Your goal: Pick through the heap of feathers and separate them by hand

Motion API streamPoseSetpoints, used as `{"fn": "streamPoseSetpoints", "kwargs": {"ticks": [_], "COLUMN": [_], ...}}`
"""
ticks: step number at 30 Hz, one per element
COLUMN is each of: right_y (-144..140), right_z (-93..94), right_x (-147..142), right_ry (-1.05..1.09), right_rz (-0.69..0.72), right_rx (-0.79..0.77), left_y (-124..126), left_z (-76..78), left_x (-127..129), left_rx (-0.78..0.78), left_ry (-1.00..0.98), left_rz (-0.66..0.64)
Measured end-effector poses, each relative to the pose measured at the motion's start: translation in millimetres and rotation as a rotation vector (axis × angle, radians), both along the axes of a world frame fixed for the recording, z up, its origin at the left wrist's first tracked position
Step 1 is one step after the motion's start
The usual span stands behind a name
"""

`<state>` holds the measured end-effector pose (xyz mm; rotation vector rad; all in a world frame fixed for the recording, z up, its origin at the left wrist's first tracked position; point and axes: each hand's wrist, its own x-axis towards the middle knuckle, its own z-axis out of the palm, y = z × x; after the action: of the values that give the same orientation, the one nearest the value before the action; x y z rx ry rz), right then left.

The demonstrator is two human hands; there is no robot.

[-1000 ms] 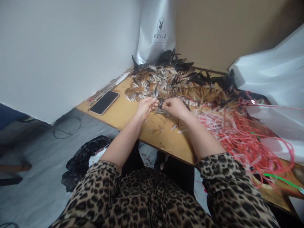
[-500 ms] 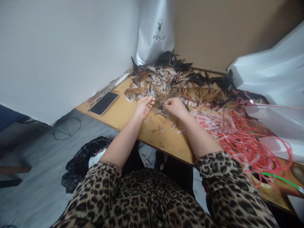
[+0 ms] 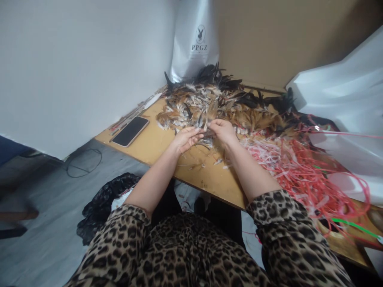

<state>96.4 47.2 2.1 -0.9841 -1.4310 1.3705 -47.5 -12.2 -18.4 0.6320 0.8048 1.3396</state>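
The fingers (image 3: 200, 130) of the left hand (image 3: 186, 139) and right hand (image 3: 220, 130) meet, pinched on a small bunch of feathers (image 3: 206, 135) lying crosswise between them, both forearms reaching forward over the wooden surface (image 3: 155, 139), the big feather pile (image 3: 215, 103) just beyond, red strings (image 3: 299, 167) to their right, a phone (image 3: 131, 131) well left.

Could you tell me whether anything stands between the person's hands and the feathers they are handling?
Nothing visible does. The left hand and the right hand already meet at the near edge of the feather pile and pinch a small bunch of feathers between them. The red strips lie off to the right.
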Motion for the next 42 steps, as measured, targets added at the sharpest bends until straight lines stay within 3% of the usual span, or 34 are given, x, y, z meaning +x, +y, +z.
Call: {"fn": "streamPoseSetpoints", "kwargs": {"ticks": [4,7,13,17,21,30,36,42], "right_y": [-6,-10,-13,-16,-16,-11,-15,-17], "right_z": [-2.4,-0.7,8.7,10.7,8.2,6.9,7.0,6.4], "right_x": [-7,-9,-1,1,-2,-2,-6,-7], "right_ry": [-0.036,-0.017,0.268,0.323,0.294,0.128,-0.019,-0.073], "right_rz": [-0.027,0.002,0.299,0.414,0.365,0.171,0.023,-0.010], "right_rx": [0.069,0.025,-0.277,-0.306,-0.234,-0.033,0.057,0.089], "left_y": [0,1,-4,-7,-7,-1,-2,0], "left_z": [-1.9,-1.7,6.8,8.5,6.7,2.5,-0.1,-4.3], "left_x": [1,2,-1,-3,-3,2,6,8], "left_rx": [0.026,0.010,-0.062,-0.109,-0.114,0.010,0.048,0.076], "left_ry": [0.021,-0.001,-0.253,-0.388,-0.389,0.015,0.196,0.290], "left_rz": [-0.038,-0.022,-0.029,-0.096,-0.146,0.025,0.032,0.056]}}
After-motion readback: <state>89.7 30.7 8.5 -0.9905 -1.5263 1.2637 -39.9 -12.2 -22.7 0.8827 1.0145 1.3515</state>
